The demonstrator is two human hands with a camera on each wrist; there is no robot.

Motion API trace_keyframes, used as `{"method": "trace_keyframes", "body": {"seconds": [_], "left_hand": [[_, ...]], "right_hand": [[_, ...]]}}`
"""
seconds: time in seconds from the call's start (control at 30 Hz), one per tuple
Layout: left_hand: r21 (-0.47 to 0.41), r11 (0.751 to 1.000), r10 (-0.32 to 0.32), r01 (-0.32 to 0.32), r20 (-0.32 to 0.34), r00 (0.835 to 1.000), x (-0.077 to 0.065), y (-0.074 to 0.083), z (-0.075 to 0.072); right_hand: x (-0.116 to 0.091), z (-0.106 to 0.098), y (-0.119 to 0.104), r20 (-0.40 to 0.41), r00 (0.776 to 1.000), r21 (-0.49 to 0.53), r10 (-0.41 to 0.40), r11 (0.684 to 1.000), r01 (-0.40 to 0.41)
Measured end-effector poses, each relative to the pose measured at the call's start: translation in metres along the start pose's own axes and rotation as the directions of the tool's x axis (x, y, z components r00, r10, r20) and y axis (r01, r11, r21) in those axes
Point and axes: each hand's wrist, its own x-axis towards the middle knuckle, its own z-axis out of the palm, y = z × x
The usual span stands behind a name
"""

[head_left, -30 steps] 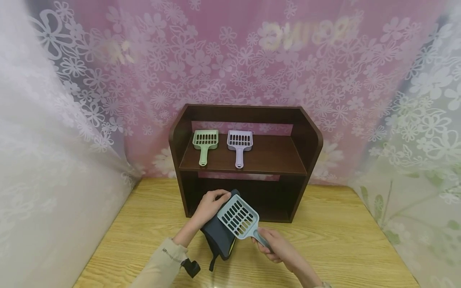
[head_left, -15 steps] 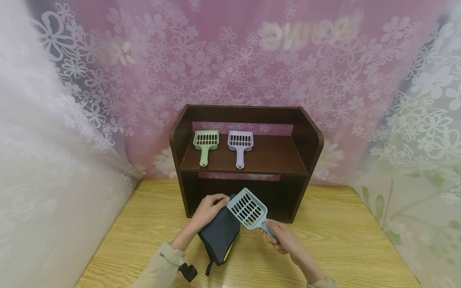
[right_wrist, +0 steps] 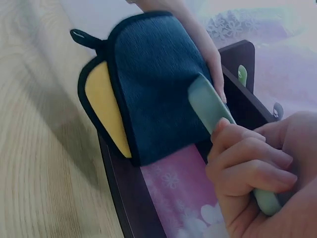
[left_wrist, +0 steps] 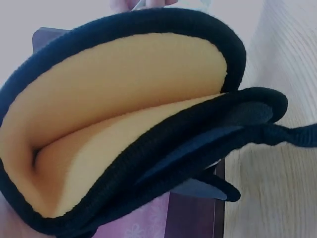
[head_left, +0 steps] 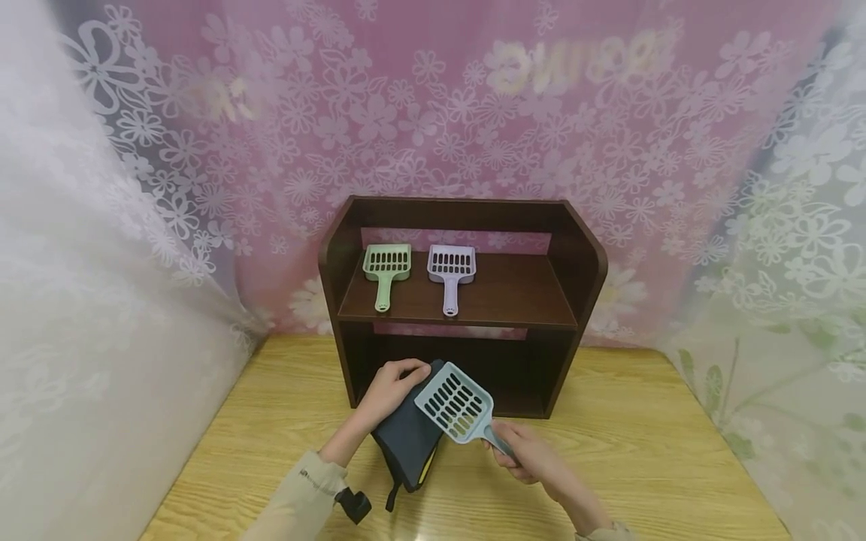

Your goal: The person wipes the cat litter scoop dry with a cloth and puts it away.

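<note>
In my right hand [head_left: 531,454] I grip a light blue slotted litter scoop [head_left: 458,403] by its handle, fingers curled round it. My left hand [head_left: 390,389] holds a dark navy cleaning cloth [head_left: 408,438] near its upper end. The folded cloth has black edging, a hanging loop and a yellow inner face, which shows wide in the left wrist view. The scoop's head overlaps the right side of the cloth in the head view. Seen from the right wrist, the scoop [right_wrist: 210,106] is edge-on against the navy side of the cloth [right_wrist: 156,89].
A dark brown two-tier shelf [head_left: 514,297] stands behind the hands on a wooden table [head_left: 622,436]. On its upper board lie a green litter scoop [head_left: 386,274] and a lilac litter scoop [head_left: 451,276]. Flowered curtains [head_left: 433,113] surround the table on three sides.
The blue scoop moved up and right with my right hand, then came back down and left over the cloth. My left hand keeps its hold, and the cloth has shifted slightly.
</note>
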Motion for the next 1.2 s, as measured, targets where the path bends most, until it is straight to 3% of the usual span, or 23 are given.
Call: {"method": "trace_keyframes", "body": {"seconds": [0.17, 0.37, 0.53, 0.7, 0.97, 1.07, 1.2], "left_hand": [[0.029, 0.999, -0.018, 0.017, 0.029, 0.999, 0.007, -0.001, 0.002], [0.140, 0.985, 0.077, -0.100, 0.158, 0.984, 0.012, 0.001, -0.001], [0.209, 0.956, 0.141, -0.206, 0.291, 0.946, 0.016, 0.010, -0.003], [0.236, 0.939, 0.144, -0.251, 0.391, 0.909, 0.019, 0.020, 0.002], [0.279, 0.900, 0.129, -0.337, 0.566, 0.814, 0.019, 0.035, 0.022], [0.306, 0.892, 0.102, -0.332, 0.580, 0.808, 0.018, 0.038, 0.025], [0.343, 0.899, 0.029, -0.272, 0.574, 0.818, 0.020, 0.034, 0.023]], "right_hand": [[0.000, 0.005, 0.002, 0.066, 0.998, -0.040, -0.009, 0.999, 0.011], [0.000, 0.004, 0.003, 0.109, 0.994, -0.074, 0.003, 0.997, 0.005], [0.001, 0.001, -0.001, 0.148, 0.989, -0.108, 0.008, 0.994, 0.008], [0.002, -0.001, -0.008, 0.183, 0.983, -0.138, 0.000, 0.990, 0.025], [0.008, 0.007, -0.014, 0.222, 0.974, -0.218, -0.047, 0.971, 0.097], [0.009, 0.010, -0.013, 0.214, 0.975, -0.251, -0.058, 0.961, 0.112], [0.009, 0.011, -0.012, 0.207, 0.976, -0.277, -0.061, 0.954, 0.118]]}}
